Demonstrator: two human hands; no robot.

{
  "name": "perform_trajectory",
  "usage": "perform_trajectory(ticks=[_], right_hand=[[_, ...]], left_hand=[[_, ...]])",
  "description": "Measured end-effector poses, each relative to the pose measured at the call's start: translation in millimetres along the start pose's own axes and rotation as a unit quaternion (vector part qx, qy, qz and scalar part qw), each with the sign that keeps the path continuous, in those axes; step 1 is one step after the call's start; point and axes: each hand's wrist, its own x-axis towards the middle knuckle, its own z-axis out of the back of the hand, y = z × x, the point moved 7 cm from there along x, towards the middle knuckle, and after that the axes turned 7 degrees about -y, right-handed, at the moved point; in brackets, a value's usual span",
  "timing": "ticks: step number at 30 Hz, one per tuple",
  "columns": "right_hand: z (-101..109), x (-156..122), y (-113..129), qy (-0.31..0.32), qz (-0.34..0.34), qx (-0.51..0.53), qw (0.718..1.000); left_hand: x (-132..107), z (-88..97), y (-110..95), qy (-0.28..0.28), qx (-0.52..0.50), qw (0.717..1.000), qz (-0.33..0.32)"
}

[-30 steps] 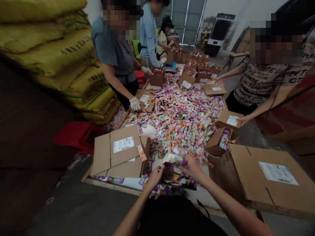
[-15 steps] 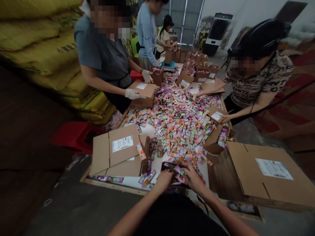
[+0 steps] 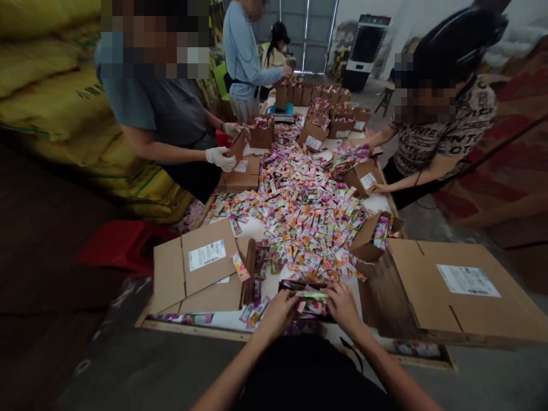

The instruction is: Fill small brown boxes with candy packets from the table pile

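Close to my body, a small cardboard box (image 3: 286,285) filled with printed sachets stands at the near edge of the table. My left hand (image 3: 278,313) is at its left side, with curled fingers at the end of a green and pink sachet (image 3: 312,295). At the sachet's other end, my right hand (image 3: 343,307) has its fingers bent down over the box. The sachet lies crosswise on top of the others, between both sets of fingertips. Some fingertips are hidden among the sachets. Beyond the box spreads a large heap of loose sachets (image 3: 299,211).
Flattened, labelled cartons lie stacked left (image 3: 169,274) and right (image 3: 466,319). An open box of sachets (image 3: 368,242) stands right of the heap. Co-workers handle boxes across the table; one wears white gloves (image 3: 220,158). A red stool (image 3: 120,245) is at the left.
My right hand has moved to the box's right side, and a sachet now lies crosswise between my hands. The gloved co-worker has tilted up a carton; the right-hand co-worker now holds a bunch of sachets.
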Motion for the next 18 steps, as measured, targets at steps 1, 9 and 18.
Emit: perform_trajectory(ticks=[1,9,18], right_hand=[[0,-3,4,0.019,0.010,-0.022,1.000],[-40,-12,19,0.166,0.034,-0.122,0.978],[-16,-3,-5,-0.007,-0.052,-0.013,0.999]], left_hand=[[-2,-1.5,-2,0.005,-0.001,1.000,-0.001],[31,-41.3,-5,0.046,-0.021,0.998,0.031],[23,7.0,19,-0.112,-0.061,0.987,0.100]])
